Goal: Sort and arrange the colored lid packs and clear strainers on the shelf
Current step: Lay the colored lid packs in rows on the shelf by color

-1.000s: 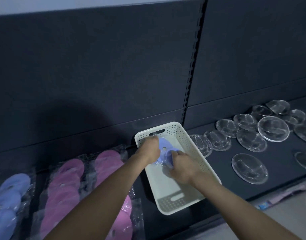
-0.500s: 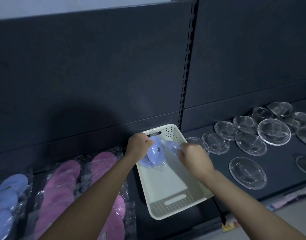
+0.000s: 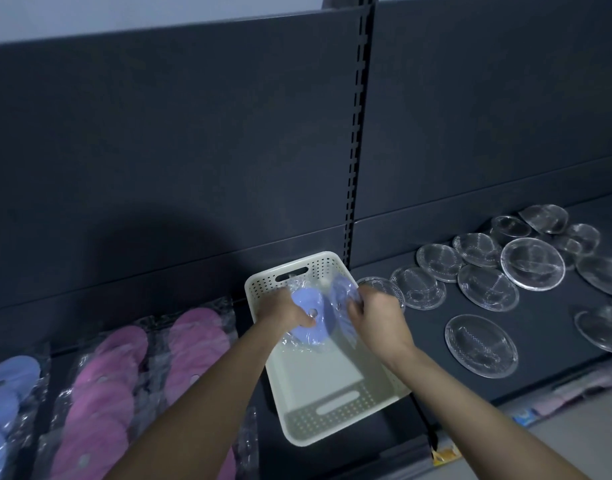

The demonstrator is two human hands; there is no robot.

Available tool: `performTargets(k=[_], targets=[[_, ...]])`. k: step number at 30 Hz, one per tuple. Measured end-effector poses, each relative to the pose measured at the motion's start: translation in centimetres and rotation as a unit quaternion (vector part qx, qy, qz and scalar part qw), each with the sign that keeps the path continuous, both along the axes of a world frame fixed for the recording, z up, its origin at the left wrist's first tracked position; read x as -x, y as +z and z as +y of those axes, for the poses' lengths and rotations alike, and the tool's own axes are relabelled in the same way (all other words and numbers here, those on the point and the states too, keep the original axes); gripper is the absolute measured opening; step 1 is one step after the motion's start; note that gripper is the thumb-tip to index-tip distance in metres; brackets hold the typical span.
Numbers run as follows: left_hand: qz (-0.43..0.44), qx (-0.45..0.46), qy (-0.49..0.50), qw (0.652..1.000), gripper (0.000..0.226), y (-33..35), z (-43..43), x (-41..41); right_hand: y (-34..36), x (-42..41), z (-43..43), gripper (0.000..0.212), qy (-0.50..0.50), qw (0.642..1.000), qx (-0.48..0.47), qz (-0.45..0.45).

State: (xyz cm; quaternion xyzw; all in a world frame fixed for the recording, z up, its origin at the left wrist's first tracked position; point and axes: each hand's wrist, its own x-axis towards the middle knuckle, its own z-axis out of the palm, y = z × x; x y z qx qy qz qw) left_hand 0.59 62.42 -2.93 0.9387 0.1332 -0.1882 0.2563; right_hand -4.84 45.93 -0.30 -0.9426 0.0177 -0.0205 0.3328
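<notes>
A pack of blue lids (image 3: 318, 315) in clear wrap is held between both hands above the far end of a white perforated basket (image 3: 332, 410). My left hand (image 3: 283, 311) grips its left side and my right hand (image 3: 375, 317) grips its right side. Packs of pink lids (image 3: 103, 386) lie on the dark shelf to the left, with another blue lid pack (image 3: 6, 393) at the far left. Several clear strainers (image 3: 481, 344) are spread over the shelf on the right.
The dark shelf back panel (image 3: 193, 150) rises behind everything, with a slotted upright (image 3: 356, 168) above the basket. The basket's near end overhangs the shelf's front edge. Coloured packaging (image 3: 526, 415) lies on the floor at the lower right.
Both hands have lifted the blue lid pack out of the basket's bottom and hold it higher, near the basket's far end. The pack has turned between the hands.
</notes>
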Motion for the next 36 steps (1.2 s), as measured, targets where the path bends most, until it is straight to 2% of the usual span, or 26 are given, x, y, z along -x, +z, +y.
performTargets(k=[6, 10, 13, 15, 18, 20, 23, 25, 29, 31, 34, 36], targets=[[-0.005, -0.033, -0.007, 0.999, 0.082, -0.5, -1.0, 0.8, 0.0, -0.1, -0.2, 0.034, -0.004, 1.000, -0.021, 0.016], [-0.032, 0.070, 0.051, 0.996, 0.078, -1.0, -1.1, 1.1, 0.0, -0.2, -0.2, 0.030, -0.008, 0.999, -0.027, 0.022], [-0.051, 0.257, 0.091, 0.961, 0.056, -0.9, -0.7, 1.1, 0.0, -0.2, -0.1, 0.032, -0.013, 0.999, -0.033, 0.010], [-0.086, 0.308, 0.101, 0.942, 0.033, -0.4, -0.5, 1.1, -0.1, -0.1, -0.2, 0.033, -0.033, 0.998, -0.056, -0.004], [-0.161, 0.327, 0.107, 0.925, 0.049, 1.5, -0.1, 1.5, -0.3, 0.1, -0.3, 0.029, -0.080, 0.989, -0.121, -0.025], [-0.183, 0.376, 0.127, 0.900, 0.050, 2.7, 0.6, 1.8, 0.0, 0.2, -0.4, 0.024, -0.116, 0.970, -0.210, -0.029], [-0.197, 0.438, 0.162, 0.862, 0.040, 3.9, 2.0, 3.0, 0.7, 0.2, -0.2, 0.014, -0.172, 0.906, -0.386, -0.001], [-0.215, 0.451, 0.176, 0.848, 0.034, 4.2, 2.9, 3.7, 1.1, 0.1, 0.1, 0.009, -0.176, 0.869, -0.462, 0.029], [-0.276, 0.460, 0.207, 0.818, 0.026, 4.9, 4.8, 5.2, 1.7, 0.8, 1.4, 0.029, -0.120, 0.852, -0.508, 0.049], [-0.301, 0.466, 0.230, 0.800, 0.036, 5.2, 5.9, 5.9, 2.1, 1.4, 2.1, 0.025, -0.086, 0.834, -0.542, 0.063], [-0.315, 0.464, 0.250, 0.789, 0.038, 5.5, 7.9, 6.9, 2.7, 2.0, 3.4, 0.010, -0.061, 0.800, -0.589, 0.092], [-0.311, 0.466, 0.260, 0.787, 0.036, 5.6, 9.3, 7.7, 3.0, 2.2, 4.4, 0.013, -0.054, 0.784, -0.610, 0.101]])
